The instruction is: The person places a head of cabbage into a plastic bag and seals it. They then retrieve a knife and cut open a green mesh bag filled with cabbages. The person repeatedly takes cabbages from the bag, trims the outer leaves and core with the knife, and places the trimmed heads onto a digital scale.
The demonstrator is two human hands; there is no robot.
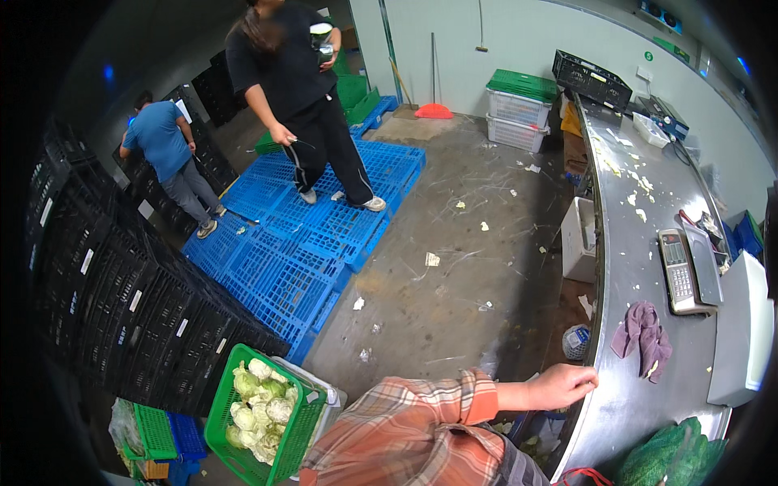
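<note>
The left hand (pixel 565 385), fingers curled, is at the edge of the metal table (pixel 628 259); whether it grips anything cannot be told. The purple cloth (pixel 643 338) lies crumpled on the table, between hand and scale (pixel 679 271).

The head camera, a fisheye unit, looks obliquely down from head height. The sleeve (pixel 421 413) lies nearest, at the lower edge; the counter (pixel 640 263) extends along the right side; the wall (pixel 527 40) stands farther off, at the top. Straight edges bend toward the rim.
</note>
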